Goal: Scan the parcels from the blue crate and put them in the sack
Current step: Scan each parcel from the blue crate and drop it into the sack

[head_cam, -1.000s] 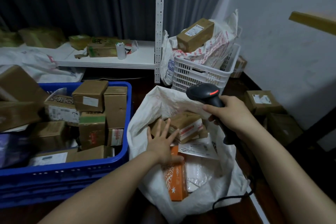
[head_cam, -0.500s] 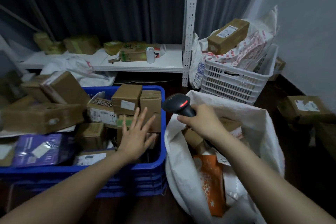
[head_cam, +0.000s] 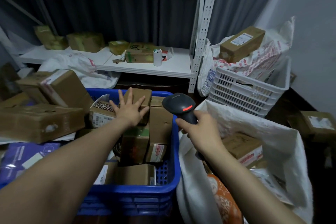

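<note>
— Over the blue crate [head_cam: 131, 200], your left hand [head_cam: 130, 111] lies with fingers splayed straight on a small brown parcel [head_cam: 141, 96], gripping nothing.
— And your right hand [head_cam: 200, 129] curls round the scanner [head_cam: 179, 104], between crate and white sack [head_cam: 254, 122]; boxed parcels [head_cam: 241, 146] lie inside the sack.

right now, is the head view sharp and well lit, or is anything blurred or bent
Head view: dim, bluish light; wide-angle distortion slants the shelf upright; left hand and scanner fairly sharp; labels in the blue crate too soft to read.
</note>
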